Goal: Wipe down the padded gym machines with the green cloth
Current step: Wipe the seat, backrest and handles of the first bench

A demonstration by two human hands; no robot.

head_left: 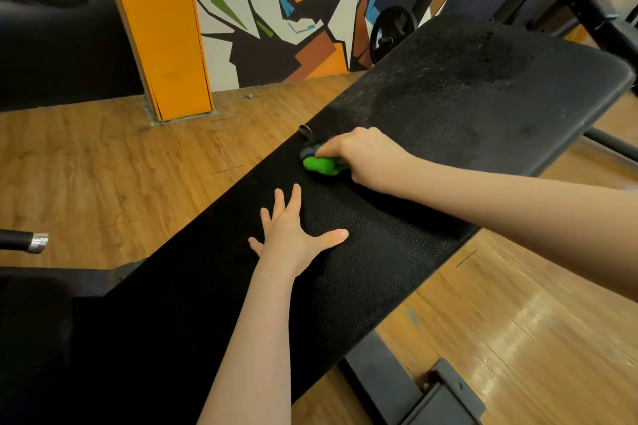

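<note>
A long black padded bench (pixel 448 107) runs from the lower left to the upper right of the head view. My right hand (pixel 362 152) grips a bunched green cloth (pixel 322 165) and holds it down on the pad near the bench's left edge, beside the gap between its two pads. My left hand (pixel 293 235) rests flat on the nearer pad, fingers spread and straight, a short way below the cloth. Part of the cloth is hidden under my right hand.
The bench's black metal base (pixel 414 390) sits on the wooden floor (pixel 103 166) at lower right. An orange pillar (pixel 162 28) and a painted wall stand behind. A chrome-tipped bar (pixel 31 241) pokes in at the left. Racks and a weight plate (pixel 393 28) stand at the back right.
</note>
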